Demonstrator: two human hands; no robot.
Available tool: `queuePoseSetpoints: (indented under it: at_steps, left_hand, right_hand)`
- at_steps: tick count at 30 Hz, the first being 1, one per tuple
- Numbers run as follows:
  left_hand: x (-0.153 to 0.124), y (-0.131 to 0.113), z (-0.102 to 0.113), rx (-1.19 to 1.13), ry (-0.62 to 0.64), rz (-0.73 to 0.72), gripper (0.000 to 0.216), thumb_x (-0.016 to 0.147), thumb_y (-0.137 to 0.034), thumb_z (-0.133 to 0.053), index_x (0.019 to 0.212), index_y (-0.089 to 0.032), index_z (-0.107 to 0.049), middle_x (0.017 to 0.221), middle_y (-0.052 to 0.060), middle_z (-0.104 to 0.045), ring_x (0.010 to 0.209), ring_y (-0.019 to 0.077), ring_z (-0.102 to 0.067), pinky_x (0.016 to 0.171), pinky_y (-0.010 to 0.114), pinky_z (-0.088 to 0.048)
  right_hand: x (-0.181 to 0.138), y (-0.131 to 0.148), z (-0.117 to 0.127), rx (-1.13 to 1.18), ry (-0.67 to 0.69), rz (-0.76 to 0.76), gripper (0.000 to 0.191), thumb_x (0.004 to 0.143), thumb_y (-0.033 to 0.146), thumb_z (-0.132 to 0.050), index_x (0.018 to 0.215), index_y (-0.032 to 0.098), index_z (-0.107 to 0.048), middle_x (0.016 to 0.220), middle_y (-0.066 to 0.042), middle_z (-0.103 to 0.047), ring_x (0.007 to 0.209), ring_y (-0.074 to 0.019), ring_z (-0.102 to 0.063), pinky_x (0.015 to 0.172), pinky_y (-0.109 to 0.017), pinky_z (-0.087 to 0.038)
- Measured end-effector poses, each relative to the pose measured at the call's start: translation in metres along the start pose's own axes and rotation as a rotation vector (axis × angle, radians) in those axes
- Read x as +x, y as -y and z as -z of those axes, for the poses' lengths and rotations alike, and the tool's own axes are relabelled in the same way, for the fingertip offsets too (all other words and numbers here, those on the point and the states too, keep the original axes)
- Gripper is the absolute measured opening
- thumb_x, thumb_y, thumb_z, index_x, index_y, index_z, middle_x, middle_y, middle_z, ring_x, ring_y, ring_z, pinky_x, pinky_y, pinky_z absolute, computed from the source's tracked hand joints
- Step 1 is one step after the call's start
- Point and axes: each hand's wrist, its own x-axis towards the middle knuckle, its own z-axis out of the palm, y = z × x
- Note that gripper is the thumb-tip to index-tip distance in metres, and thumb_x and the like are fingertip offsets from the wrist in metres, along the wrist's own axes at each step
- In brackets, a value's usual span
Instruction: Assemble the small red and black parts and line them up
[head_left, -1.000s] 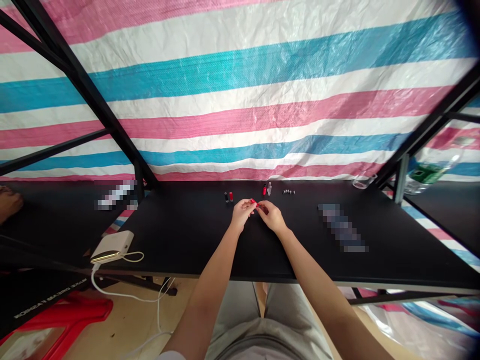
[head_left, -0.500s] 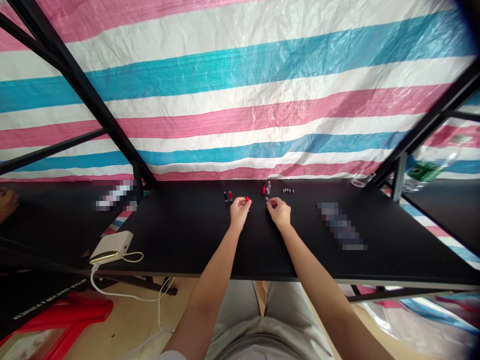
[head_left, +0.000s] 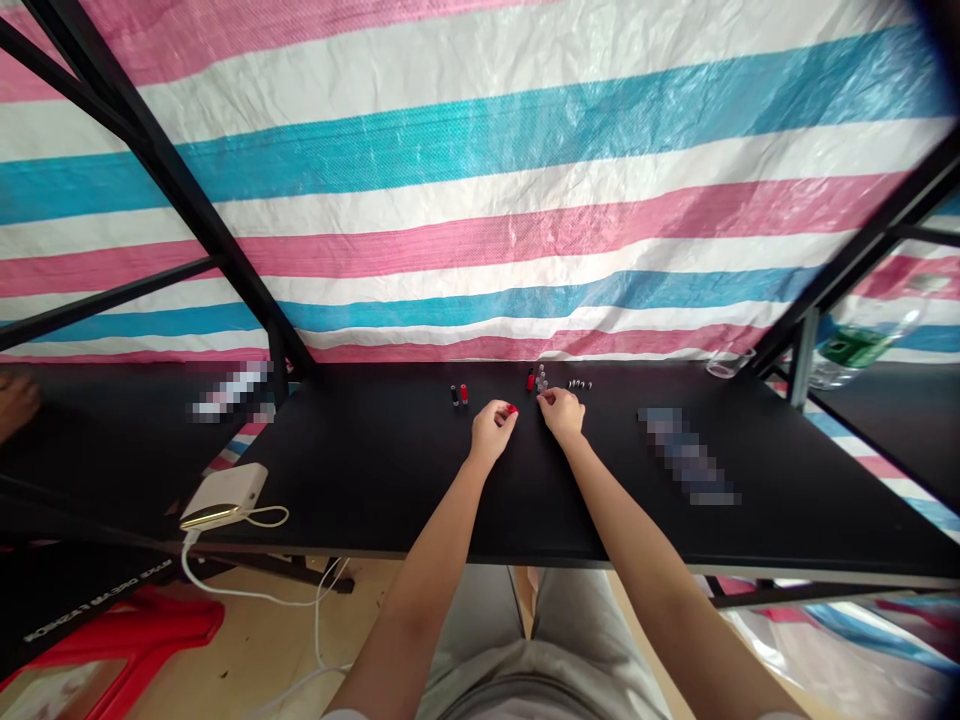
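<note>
My left hand [head_left: 493,430] is closed in a pinch on a small red piece [head_left: 511,409] above the black table. Facing it, my right hand [head_left: 564,412] is closed with thumb and forefinger together near the small clear pieces [head_left: 541,373]; whatever is in its fingertips is too small to name. Beside the clear pieces sits a small red part with a dark end [head_left: 530,380]. To their right lies a short row of little shiny pieces [head_left: 580,384]. Left of my hands are a small black tube [head_left: 454,396] and a red tube [head_left: 464,394].
On the black table [head_left: 360,470] lie a pixelated flat object [head_left: 686,455] at right and a white box with a cable [head_left: 226,495] at left. A clear cup [head_left: 727,363] stands back right, a bottle [head_left: 855,345] beyond the frame post. Another person's hand [head_left: 16,400] shows far left.
My left hand has moved right and slightly nearer to me with the red piece, closing the gap to my right hand. My right hand has barely shifted.
</note>
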Motion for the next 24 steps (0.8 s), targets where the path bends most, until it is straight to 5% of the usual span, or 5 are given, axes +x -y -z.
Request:
queuePoseSetpoints:
  at_steps: [17,24]
  left_hand:
    - [0.000,0.003,-0.002,0.008,0.008,-0.027,0.010,0.074,-0.025,-0.057,0.081,-0.018,-0.058,0.079,0.001,-0.064,0.062,0.0089,-0.054,0.064,0.023,-0.046]
    - [0.014,-0.001,-0.009,0.081,-0.050,-0.052,0.010,0.074,-0.025,-0.057,0.081,-0.018,-0.059,0.080,0.001,-0.064,0.062,0.0092,-0.054,0.066,0.024,-0.045]
  right_hand:
    - [-0.003,-0.004,-0.004,-0.072,-0.021,-0.013,0.019,0.079,0.031,-0.052,0.090,0.019,-0.062,0.094,-0.007,-0.061,0.092,-0.0215,-0.051,0.075,-0.033,-0.031]
    - [-0.017,-0.009,0.007,0.031,-0.079,-0.028,0.020,0.080,0.033,-0.046,0.075,0.018,-0.059,0.079,-0.003,-0.058,0.081,-0.0177,-0.051,0.070,-0.029,-0.029]
